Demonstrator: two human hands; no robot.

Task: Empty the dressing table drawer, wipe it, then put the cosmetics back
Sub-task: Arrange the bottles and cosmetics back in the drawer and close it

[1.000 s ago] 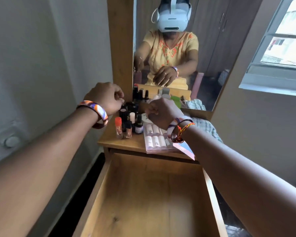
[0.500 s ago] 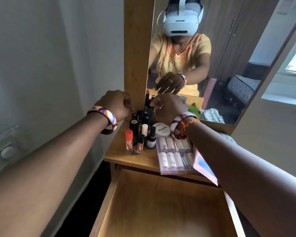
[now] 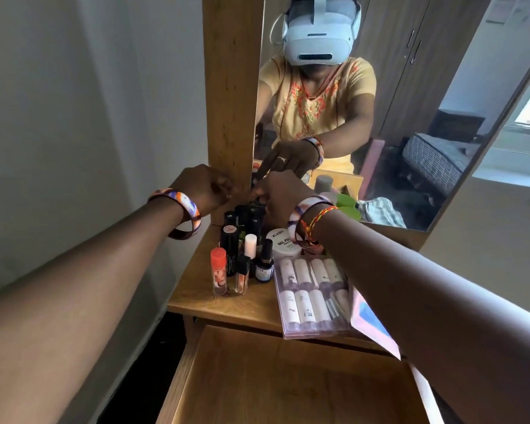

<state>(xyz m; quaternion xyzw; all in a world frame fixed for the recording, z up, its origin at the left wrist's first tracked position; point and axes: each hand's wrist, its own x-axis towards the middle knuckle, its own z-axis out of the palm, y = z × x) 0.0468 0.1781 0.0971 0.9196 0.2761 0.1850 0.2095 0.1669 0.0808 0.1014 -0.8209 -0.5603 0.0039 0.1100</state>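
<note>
The wooden drawer [image 3: 288, 381] is pulled out below the table top and holds nothing. Cosmetics stand on the dressing table top [image 3: 196, 298]: an orange-capped tube [image 3: 218, 270], a cluster of black bottles [image 3: 242, 221], a white nail polish jar [image 3: 283, 243] and a clear pack of white tubes [image 3: 312, 295]. My right hand [image 3: 283, 197] reaches to the back of the cluster, its fingertips pinching a black bottle cap [image 3: 259, 199] by the mirror. My left hand [image 3: 202, 188] hovers curled beside the mirror frame; anything in it is hidden.
A tall wooden mirror frame [image 3: 233, 87] rises behind the bottles. The mirror [image 3: 410, 117] reflects a person wearing a headset. A pink and blue card [image 3: 374, 328] overhangs the table's front edge. A grey wall is close on the left, with dark floor below.
My right hand moved left and back from above the tube pack to the black bottles by the mirror. My left hand stayed near the frame. The view shifted closer.
</note>
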